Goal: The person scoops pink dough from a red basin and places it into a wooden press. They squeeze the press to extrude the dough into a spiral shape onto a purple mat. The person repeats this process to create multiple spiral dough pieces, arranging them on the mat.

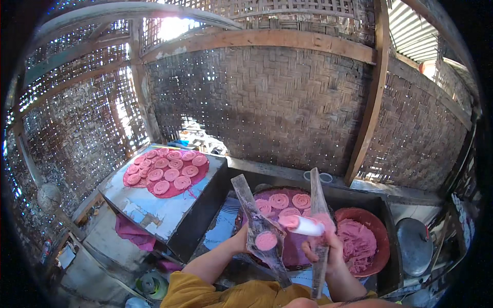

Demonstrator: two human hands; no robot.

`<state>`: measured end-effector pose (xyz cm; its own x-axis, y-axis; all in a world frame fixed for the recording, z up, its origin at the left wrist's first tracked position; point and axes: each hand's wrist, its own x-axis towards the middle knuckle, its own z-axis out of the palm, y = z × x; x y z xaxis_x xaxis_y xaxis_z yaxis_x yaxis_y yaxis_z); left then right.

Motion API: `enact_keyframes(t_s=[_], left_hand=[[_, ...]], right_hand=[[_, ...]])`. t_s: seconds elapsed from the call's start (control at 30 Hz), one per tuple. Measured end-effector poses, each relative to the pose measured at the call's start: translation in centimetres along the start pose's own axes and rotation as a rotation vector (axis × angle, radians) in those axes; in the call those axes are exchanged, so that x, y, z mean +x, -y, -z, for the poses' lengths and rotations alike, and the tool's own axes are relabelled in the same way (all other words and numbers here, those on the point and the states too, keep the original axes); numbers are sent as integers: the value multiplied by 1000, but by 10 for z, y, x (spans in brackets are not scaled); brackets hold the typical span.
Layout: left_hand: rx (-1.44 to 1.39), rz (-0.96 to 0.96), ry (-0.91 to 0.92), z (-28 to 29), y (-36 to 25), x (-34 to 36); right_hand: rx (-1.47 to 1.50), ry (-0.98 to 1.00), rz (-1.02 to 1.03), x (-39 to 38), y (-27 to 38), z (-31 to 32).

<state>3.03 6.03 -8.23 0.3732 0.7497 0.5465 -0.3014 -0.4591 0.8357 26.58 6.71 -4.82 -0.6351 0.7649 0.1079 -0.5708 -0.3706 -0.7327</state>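
My left hand (242, 238) grips a long wooden press half (245, 194), whose round hole is filled with pink dough (266, 241). Most of that hand's fingers are hidden behind the wood. In my right hand (335, 249) is the other half, a wooden plunger bar (319, 267) with a white cylinder (308, 226) pointing left. Pink dough clings to the cylinder's end. The two halves are apart, held over a round tray where coiled pink dough rounds (278, 200) lie. To the right sits a red basin (382, 241) with a mass of pink dough (357, 241).
At left, a raised box-like table (134, 208) bears a round pink sheet covered with several coiled rounds (175, 174). A dark metal lid (414, 246) is at far right. Woven bamboo walls (287, 102) close off the back. Purple cloth (134, 233) hangs under the table.
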Motion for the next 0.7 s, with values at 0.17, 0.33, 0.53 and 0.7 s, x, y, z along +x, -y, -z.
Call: enact_keyframes(t_s=[0.17,0.33,0.53,0.7], left_hand=[[66,264,-75,18,34,-7],[301,63,-115,2,6,0],[1052,-88,-135,15,-2,-3],[1238,-223,-79,8,-11,8]], right_hand=[[81,-66,-74,7,-14,10],[-64,-47,4,12,-13,11],[-362,-93,161,2,15,-6],[-1071,-100,417,2,18,-3]])
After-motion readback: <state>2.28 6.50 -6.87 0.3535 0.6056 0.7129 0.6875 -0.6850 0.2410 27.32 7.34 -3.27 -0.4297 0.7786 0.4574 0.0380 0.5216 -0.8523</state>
